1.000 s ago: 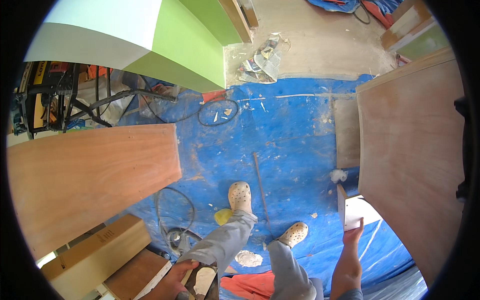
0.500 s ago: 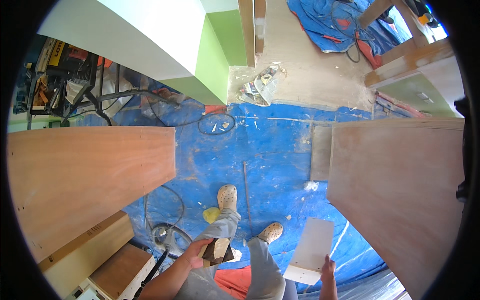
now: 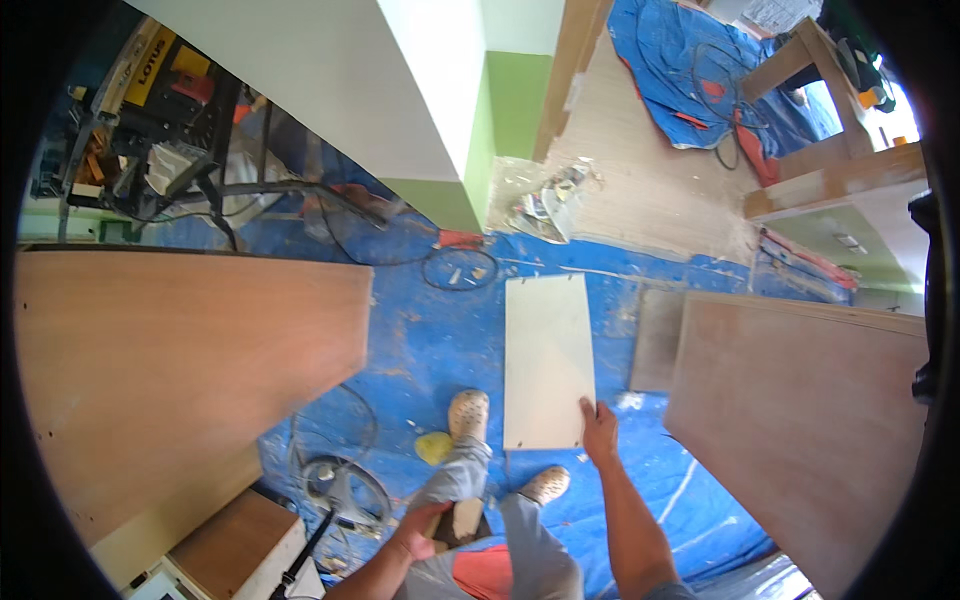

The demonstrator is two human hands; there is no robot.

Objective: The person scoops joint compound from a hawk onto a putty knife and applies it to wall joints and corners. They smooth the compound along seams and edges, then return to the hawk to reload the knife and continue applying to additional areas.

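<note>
A long off-white panel (image 3: 548, 360) with small dark marks near its corners is gripped at its lower right corner by my right hand (image 3: 600, 438), thumb lying over the edge. It is held out in front of me over the blue sheet. Low in the view, close to my legs, my left hand (image 3: 416, 538) is closed around a dark, flat, squarish piece with a cream-coloured patch (image 3: 467, 520) and a tan edge. Its exact kind does not show, and my fingers hide part of it.
Large wooden panels stand left (image 3: 190, 350) and right (image 3: 800, 390). A blue sheet (image 3: 440, 330) covers the floor, with a cable loop, a yellow crumpled thing (image 3: 433, 447) and a round-headed tool (image 3: 345, 490) on it. Crumpled paper (image 3: 550, 205) lies beyond, past a green-and-white wall corner.
My right hand has swung the white panel from beside my right leg up and forward to the middle, its broad face now toward me. My left hand has shifted slightly lower and right.
</note>
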